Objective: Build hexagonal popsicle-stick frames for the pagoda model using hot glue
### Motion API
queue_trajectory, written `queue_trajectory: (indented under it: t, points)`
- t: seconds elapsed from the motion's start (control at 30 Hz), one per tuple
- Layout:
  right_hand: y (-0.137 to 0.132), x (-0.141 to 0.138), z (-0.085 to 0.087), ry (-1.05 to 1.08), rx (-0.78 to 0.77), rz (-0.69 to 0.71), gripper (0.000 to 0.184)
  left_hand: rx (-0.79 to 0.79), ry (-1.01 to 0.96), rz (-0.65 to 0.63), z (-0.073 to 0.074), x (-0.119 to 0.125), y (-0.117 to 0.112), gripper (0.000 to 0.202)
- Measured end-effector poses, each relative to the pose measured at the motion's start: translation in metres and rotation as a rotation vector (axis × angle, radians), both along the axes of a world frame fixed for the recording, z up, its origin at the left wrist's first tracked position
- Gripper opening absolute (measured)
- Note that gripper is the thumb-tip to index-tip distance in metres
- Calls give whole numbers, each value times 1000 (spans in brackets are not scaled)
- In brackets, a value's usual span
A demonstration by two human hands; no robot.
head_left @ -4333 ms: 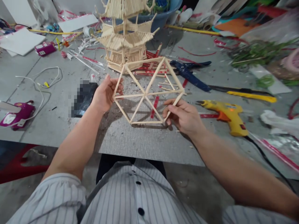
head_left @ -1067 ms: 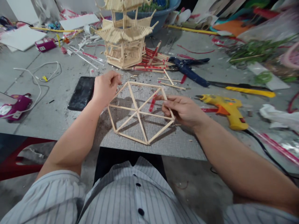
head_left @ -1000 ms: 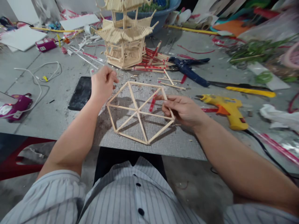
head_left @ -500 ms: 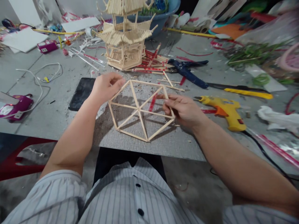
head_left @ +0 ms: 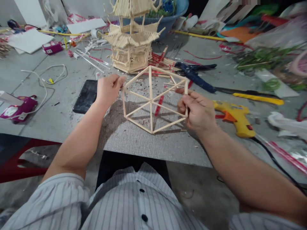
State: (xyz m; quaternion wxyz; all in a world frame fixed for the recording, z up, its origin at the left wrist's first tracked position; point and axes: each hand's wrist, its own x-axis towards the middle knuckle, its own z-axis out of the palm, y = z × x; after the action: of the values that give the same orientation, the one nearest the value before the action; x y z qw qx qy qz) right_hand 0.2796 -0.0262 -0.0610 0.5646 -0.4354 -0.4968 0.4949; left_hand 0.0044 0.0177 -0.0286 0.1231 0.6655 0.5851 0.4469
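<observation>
A hexagonal frame of thin wooden sticks (head_left: 151, 101), with spokes meeting in its middle, is held up tilted above the table's front part. My right hand (head_left: 198, 107) is closed round the frame's right-hand stick, thumb in front. At the upper left corner, my left hand (head_left: 110, 89) pinches the frame between thumb and fingers; its fingertips are partly hidden. Behind the frame stands a tiered stick pagoda (head_left: 130, 41). A black phone (head_left: 84, 97) lies beside my left wrist, and a yellow glue gun (head_left: 236, 116) lies to the right of my right hand.
Blue-handled cutters (head_left: 195, 75) and a yellow-black utility knife (head_left: 259, 97) lie beyond my right hand. Red-marked sticks (head_left: 163, 62) are heaped by the pagoda. A red strip (head_left: 159, 106) lies under the frame. A blue basin (head_left: 172, 19) stands behind. A purple device (head_left: 20, 108) sits far left.
The frame has risen and tipped up more steeply toward me, shifting a little right. My right hand moves with it; my left fingers have closed at its left corner.
</observation>
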Motion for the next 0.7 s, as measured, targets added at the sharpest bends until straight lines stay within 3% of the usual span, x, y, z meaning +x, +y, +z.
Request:
queue_trajectory:
  t: [0.1,0.2,0.3,0.37,0.43,0.5,0.57,0.7]
  points:
    - [2,3,1,40,51,-47,19,55,-13,149,-1,-4,2,48]
    - [3,6,1,49,84,-26,20,55,-5,204,-7,-9,8,49]
    - [2,6,4,64,85,-27,19,69,-3,207,-15,-9,14,9]
    - [-1,4,6,68,68,-35,17,61,-10,176,-20,-6,15,22]
    - [-3,3,9,67,52,-38,18,18,-32,117,-23,0,14,17]
    - [-6,1,11,58,49,-40,19,-45,-103,51,-24,8,10,8]
    - [-7,0,11,41,51,-45,20,-165,-257,-8,-23,16,5,12]
    - [-6,1,10,-11,60,-39,20,-540,-619,-154,-14,26,-4,27]
